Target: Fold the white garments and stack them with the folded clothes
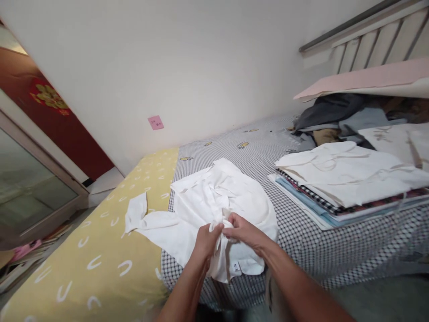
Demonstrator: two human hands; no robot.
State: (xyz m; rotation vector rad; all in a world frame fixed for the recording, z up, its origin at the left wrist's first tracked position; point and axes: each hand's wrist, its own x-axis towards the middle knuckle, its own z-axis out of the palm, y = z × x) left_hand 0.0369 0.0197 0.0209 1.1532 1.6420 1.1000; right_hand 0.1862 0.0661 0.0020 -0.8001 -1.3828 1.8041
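A white long-sleeved shirt (251, 197) lies spread and rumpled on the bed, with one sleeve and its cuff reaching out to the left. Near its middle, my left hand (207, 239) pinches the gathered cloth between thumb and fingers. Just beside it, my right hand (239, 228) grips the same bunched fabric, the two thumbs almost meeting. Folds run outward from that spot. A small label shows on the shirt near the bed's front edge. Whatever lies inside the pinched folds is hidden by my fingers.
On the right stands a stack of folded clothes (348, 172), white on top. Behind it are dark garments (331, 112) under a pink board (368, 80). A yellow sheet (100, 255) and a checked sheet (301, 241) cover the bed, which meets a white wall (208, 67).
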